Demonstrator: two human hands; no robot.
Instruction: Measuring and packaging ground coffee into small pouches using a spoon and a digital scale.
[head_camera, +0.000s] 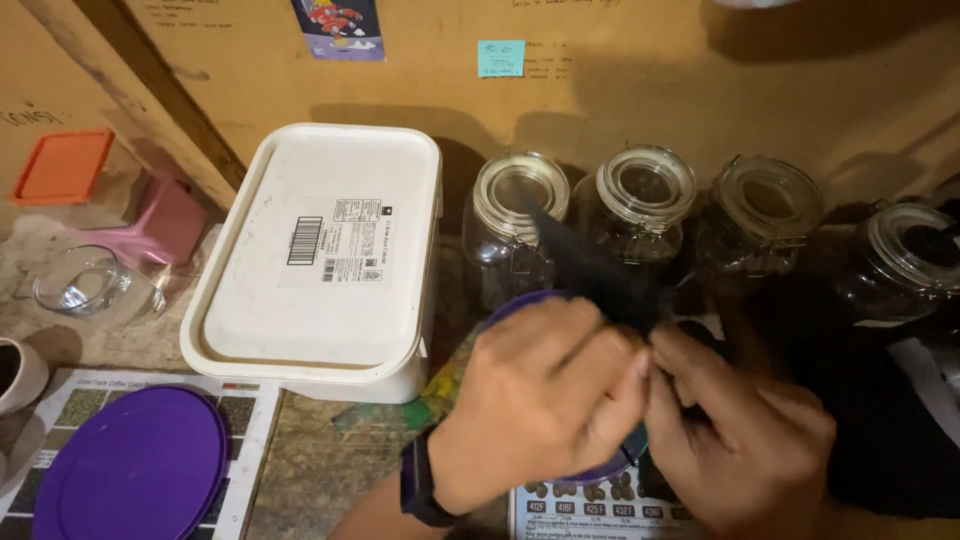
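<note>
Both hands meet low in the head view, closest to the lens. Left hand (545, 405), with a dark watch (418, 485) on its wrist, curls its fingers and pinches the lower end of a thin black bag (590, 268); right hand (740, 440) pinches the same dark piece from the other side, fingertips touching those of the left. From the two grips the black bag rises up and away to the left, blurred, so its exact shape is hard to tell. Under the left hand sits a round purple container (520, 302), only its rim showing above and below the knuckles.

Just beyond the hands stand four glass jars with clip lids: one (517, 225) straight past the left hand, the next (640, 205) behind the black bag, a third (762, 215) past the right hand, a fourth (905, 262) further to the right. Left of the left hand lies a large white lidded tub (320, 255). Further left and nearer, a purple lid (130, 465) rests on a printed chart (255, 400). Far to the left sit a clear glass cup (85, 285), a pink box (165, 220) and an orange lid (62, 165).
</note>
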